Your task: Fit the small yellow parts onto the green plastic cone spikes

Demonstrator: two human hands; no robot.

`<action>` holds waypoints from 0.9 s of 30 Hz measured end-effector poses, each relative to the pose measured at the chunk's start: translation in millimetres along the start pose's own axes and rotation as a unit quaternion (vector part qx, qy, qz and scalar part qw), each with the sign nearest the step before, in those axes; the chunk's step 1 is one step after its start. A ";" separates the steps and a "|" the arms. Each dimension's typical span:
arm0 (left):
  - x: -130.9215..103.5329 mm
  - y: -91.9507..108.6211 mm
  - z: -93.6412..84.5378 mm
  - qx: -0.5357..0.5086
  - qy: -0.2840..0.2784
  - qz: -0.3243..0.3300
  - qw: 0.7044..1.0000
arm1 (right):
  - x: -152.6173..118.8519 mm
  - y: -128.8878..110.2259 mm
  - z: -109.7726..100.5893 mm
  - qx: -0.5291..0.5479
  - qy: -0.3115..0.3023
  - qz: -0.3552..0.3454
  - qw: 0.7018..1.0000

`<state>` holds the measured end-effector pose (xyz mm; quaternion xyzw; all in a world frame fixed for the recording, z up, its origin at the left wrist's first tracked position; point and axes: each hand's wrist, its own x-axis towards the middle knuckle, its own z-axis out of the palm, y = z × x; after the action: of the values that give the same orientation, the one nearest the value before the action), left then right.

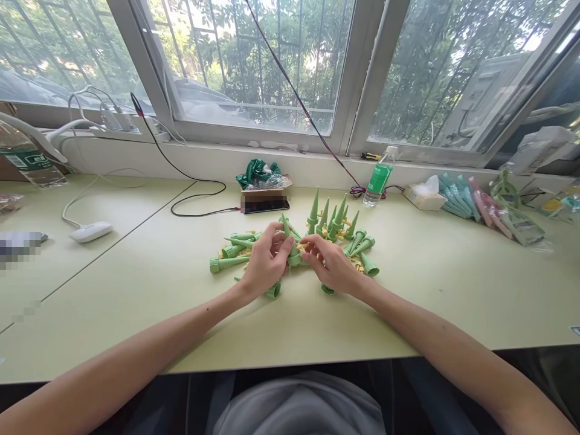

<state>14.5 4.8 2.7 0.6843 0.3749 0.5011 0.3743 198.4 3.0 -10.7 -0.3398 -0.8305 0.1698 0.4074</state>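
Note:
My left hand [266, 258] is closed round a green cone [293, 255], held point up with its wide ribbed end low. My right hand [333, 263] pinches a small yellow piece [302, 246] against the side of that cone. Behind my right hand several green cones [336, 225] stand upright with small yellow parts on them. More green cones [230, 263] lie on their sides to the left, and others [370, 264] lie to the right. One cone [273, 290] lies just under my left wrist, and another [328, 289] is partly hidden below my right hand.
A phone [265, 205] on a black cable lies behind the cones, by a small box with green plastic [258, 174]. A water bottle [379, 178], a tissue box [425, 194] and bagged items [457, 196] stand back right. A white mouse [91, 232] lies left.

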 end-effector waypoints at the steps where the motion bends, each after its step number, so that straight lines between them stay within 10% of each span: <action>1: 0.2 0.0 0.2 -0.019 -0.002 -0.014 1.000 | 0.0 0.8 0.3 -0.004 0.001 -0.001 1.000; 27: -4.9 -4.7 0.1 0.099 0.001 0.120 0.988 | -0.2 1.8 -0.4 -0.009 0.009 -0.036 0.999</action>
<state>13.0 2.6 -3.5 0.7576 0.3383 0.5032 0.2418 199.6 4.1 -11.5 -0.3150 -0.8401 0.1447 0.4173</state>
